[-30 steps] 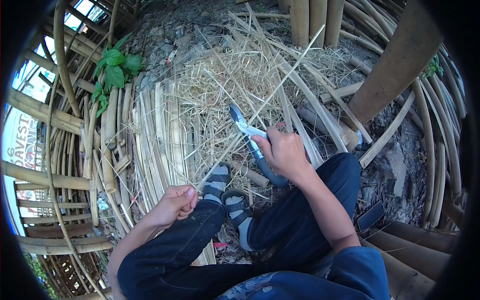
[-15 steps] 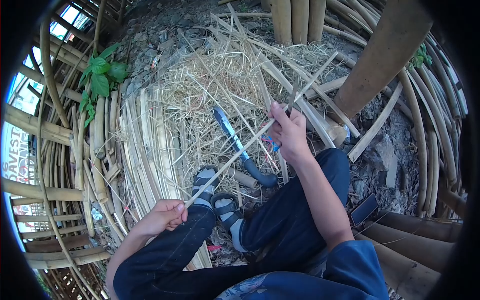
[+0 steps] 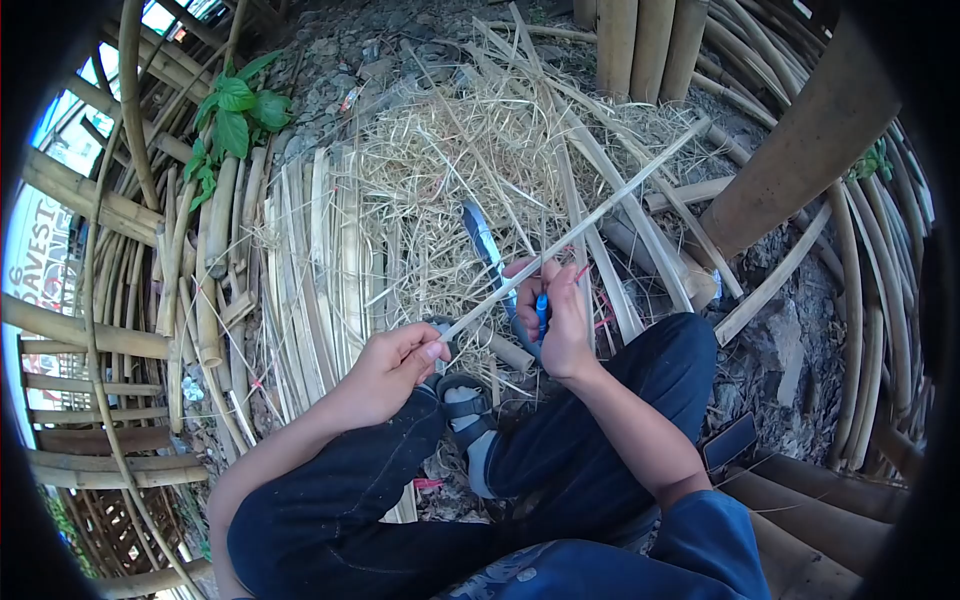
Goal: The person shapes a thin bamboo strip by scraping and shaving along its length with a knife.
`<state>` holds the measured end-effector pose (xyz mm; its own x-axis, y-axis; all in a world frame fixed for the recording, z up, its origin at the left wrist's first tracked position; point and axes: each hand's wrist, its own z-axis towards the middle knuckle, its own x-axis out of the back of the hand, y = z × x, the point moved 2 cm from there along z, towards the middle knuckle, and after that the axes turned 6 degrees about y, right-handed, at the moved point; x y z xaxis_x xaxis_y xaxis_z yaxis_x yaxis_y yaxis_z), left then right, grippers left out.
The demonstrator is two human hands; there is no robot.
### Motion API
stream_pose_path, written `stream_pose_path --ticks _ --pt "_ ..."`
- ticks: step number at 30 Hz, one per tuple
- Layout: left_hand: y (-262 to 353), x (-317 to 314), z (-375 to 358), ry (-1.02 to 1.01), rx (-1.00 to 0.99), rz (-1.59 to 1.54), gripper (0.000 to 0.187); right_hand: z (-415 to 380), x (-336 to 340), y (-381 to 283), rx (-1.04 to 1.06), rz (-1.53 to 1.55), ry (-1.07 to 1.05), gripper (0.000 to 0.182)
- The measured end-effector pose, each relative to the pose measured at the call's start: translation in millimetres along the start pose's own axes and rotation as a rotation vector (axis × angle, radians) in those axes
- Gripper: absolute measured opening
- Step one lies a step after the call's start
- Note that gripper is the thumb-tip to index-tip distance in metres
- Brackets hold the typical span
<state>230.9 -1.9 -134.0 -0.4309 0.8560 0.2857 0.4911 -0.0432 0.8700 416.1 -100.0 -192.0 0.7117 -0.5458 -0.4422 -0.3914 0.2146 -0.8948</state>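
Landmark: the pale heap of dry bamboo shavings [image 3: 450,170] spread on the ground ahead of the person's knees.
Near edge of heap: two feet in grey strapped sandals [image 3: 462,392] rest against it, with the dark blue trouser legs [image 3: 560,450] folded behind them.
Left of heap: a row of flat split bamboo slats [image 3: 310,270] lies side by side, and beyond them a curved bamboo lattice frame [image 3: 90,330] closes that side.
Right of heap: a thick brown bamboo post [image 3: 800,140] leans up and away, with loose curved strips beside it.
Far side of heap: upright bamboo poles [image 3: 640,40] and a small green leafy plant [image 3: 235,110] toward the left corner.
Open room: the only clear air lies over the heap itself, between the slats and the post; every other side is hemmed by bamboo.
Long thin pale bamboo strip [image 3: 580,225]: slants across the heap from the near-left up to the far-right, its upper end free above the shavings.
Left hand [image 3: 385,370]: fingers closed around the strip's lower end, at the heap's near edge just left of the sandals.
Right hand [image 3: 555,315]: curled shut around a blue-handled knife [image 3: 541,312], thumb and fingertips touching the strip higher up its length.
Knife blade [image 3: 483,240]: a grey blade points away over the heap, passing under the strip.
Strip against grip: it runs from the left fist straight through the right hand's fingertips and well past them.
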Motion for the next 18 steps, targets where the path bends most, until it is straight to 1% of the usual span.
stream_pose_path --ticks 1,3,4,5,6,7,8,9,11,12,13,15,17,18 --pt "0 2 0 0.022 -0.002 -0.053 0.021 -6 -4 6 0.015 -0.135 -0.001 0.042" --pt "-2 5 -1 0.043 0.000 -0.104 0.021 -17 -17 23 -0.139 -0.184 -0.248 0.041" --pt "-4 6 -2 0.048 0.030 -0.166 0.020 -22 -25 26 -0.232 -0.167 -0.377 0.038" --pt "-5 9 -4 0.054 0.062 -0.227 0.019 -24 -29 24 -0.234 -0.161 -0.378 0.038" --pt "-6 12 -6 0.057 0.066 -0.223 0.019 -28 -34 21 -0.349 -0.101 -0.471 0.036" --pt "-6 14 -8 0.033 0.055 -0.147 0.018 -31 -39 16 -0.463 -0.042 -0.564 0.033" --pt "-6 15 -9 0.010 0.045 -0.073 0.018 -29 -39 10 -0.480 -0.065 -0.578 0.029" --pt "-5 14 -10 0.011 0.046 -0.074 0.018 -28 -37 9 -0.481 -0.065 -0.580 0.029" --pt "1 13 -12 0.000 0.021 -0.160 0.019 -26 -35 6 -0.345 -0.180 -0.595 0.027" --pt "2 15 -13 0.003 0.021 -0.161 0.019 -28 -37 3 -0.332 -0.179 -0.541 0.026" --pt "3 18 -15 -0.005 0.043 -0.124 0.018 -29 -38 -2 -0.333 -0.180 -0.545 0.026" --pt "7 21 -19 -0.009 0.067 -0.089 0.018 -26 -35 -13 -0.256 -0.228 -0.442 0.026" --pt "13 24 -22 -0.017 0.102 -0.152 0.028 -17 -24 -15 -0.230 -0.269 -0.418 0.026" --pt "13 25 -23 -0.015 0.100 -0.152 0.028 -12 -19 -19 -0.207 -0.269 -0.365 0.026"
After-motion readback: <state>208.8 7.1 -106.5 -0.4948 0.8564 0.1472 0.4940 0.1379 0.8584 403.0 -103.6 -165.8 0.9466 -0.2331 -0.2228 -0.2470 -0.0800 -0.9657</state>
